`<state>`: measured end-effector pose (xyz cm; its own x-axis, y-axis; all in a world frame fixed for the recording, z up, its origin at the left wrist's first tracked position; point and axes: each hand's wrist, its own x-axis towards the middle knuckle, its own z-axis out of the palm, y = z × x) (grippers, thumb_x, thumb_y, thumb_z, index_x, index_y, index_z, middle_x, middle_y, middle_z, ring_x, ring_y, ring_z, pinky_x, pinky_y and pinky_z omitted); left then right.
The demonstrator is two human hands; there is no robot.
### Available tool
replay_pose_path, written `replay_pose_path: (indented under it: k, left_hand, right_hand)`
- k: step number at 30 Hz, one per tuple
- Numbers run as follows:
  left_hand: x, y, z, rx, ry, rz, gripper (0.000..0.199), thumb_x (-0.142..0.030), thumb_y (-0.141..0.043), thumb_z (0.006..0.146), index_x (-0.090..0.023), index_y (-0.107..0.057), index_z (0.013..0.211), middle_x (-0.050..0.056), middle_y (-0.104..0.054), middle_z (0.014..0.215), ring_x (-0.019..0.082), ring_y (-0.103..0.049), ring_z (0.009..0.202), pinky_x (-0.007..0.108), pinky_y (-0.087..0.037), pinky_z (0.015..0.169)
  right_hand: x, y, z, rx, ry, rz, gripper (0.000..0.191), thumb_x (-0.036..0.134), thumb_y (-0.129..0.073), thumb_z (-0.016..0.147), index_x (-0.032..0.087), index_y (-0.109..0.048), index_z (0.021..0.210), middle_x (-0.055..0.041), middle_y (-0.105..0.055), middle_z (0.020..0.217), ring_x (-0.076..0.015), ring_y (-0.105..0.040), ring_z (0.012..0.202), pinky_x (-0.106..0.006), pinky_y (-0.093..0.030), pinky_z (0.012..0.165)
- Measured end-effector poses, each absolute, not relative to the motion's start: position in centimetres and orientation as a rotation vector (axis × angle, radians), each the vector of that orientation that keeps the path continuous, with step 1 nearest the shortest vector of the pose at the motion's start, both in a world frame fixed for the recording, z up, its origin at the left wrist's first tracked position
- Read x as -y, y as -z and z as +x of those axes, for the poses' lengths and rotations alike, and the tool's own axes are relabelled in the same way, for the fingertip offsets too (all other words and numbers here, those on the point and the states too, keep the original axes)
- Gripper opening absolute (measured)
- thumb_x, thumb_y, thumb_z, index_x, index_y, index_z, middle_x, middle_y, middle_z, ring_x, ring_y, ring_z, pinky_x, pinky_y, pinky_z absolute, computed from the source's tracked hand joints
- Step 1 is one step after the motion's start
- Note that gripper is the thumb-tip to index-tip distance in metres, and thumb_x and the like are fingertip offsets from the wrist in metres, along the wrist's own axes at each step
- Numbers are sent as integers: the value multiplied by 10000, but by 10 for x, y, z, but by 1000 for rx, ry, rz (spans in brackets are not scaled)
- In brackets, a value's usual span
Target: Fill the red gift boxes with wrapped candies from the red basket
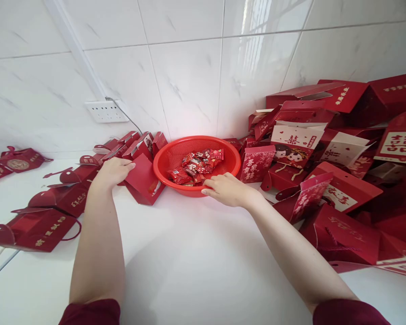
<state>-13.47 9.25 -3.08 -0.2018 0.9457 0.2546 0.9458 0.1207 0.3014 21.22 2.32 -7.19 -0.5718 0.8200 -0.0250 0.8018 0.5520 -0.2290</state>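
Observation:
My left hand (113, 173) is closed at the upper left edge of an open red gift box (145, 179), its fingertips partly hidden behind the cardboard. That box stands tilted against the left side of a round red plastic basket (196, 191). Wrapped candies (199, 166) in red packets lie heaped in the basket. My right hand (227, 188) grips the basket's front right rim, fingers over the edge and thumb outside.
On the right rises a large pile of red candy boxes (338, 192), many with flaps open. More red boxes (62, 196) stand in rows at the left. A socket strip (106, 112) with a grey cable (126, 116) is on the tiled wall behind the white table (203, 262).

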Motion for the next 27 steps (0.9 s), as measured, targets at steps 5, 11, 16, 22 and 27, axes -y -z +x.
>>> replay_pose_path:
  k: [5, 11, 16, 22, 27]
  left_hand:
    - [-108, 42, -131, 2284, 478, -2005, 277, -324, -504, 838, -185, -724, 746, 81, -743, 792, 281, -686, 839, 342, -514, 797]
    - [-116, 69, -86, 2173, 520, -1793, 385, -323, -375, 920, -126, -696, 996, 226, -715, 967, 391, -659, 984, 466, -486, 833]
    - [-113, 81, -72, 2161, 589, -1684, 395, -358, -370, 935, -113, -659, 1045, 236, -705, 891, 405, -674, 881, 451, -480, 726]
    - [-110, 83, -76, 2108, 726, -1654, 345, -348, -331, 968, -184, -567, 1160, 148, -706, 1043, 342, -670, 935, 385, -439, 750]
    - [-112, 98, -82, 2105, 839, -1644, 358, -333, -236, 1011, -199, -529, 1167, 114, -690, 1087, 275, -654, 1018, 329, -425, 773]
  right_hand:
    - [-24, 73, 213, 2685, -342, -1405, 428, 410, -289, 1032, 168, -641, 1055, -138, -668, 1087, -288, -604, 1038, -409, -371, 891]
    - [-24, 74, 212, 2670, -353, -1403, 424, 417, -293, 1031, 175, -641, 1043, -128, -670, 1070, -280, -602, 1033, -402, -376, 891]
    - [-23, 75, 212, 2667, -363, -1388, 438, 426, -287, 1031, 172, -641, 1074, -135, -668, 1087, -288, -594, 1061, -413, -375, 908]
    - [-25, 77, 212, 2664, -373, -1383, 466, 446, -278, 1032, 173, -640, 1143, -149, -654, 1142, -297, -569, 1129, -423, -366, 944]
    - [-27, 80, 209, 2665, -369, -1381, 493, 458, -274, 1033, 159, -617, 1221, -166, -645, 1169, -302, -561, 1146, -431, -362, 957]
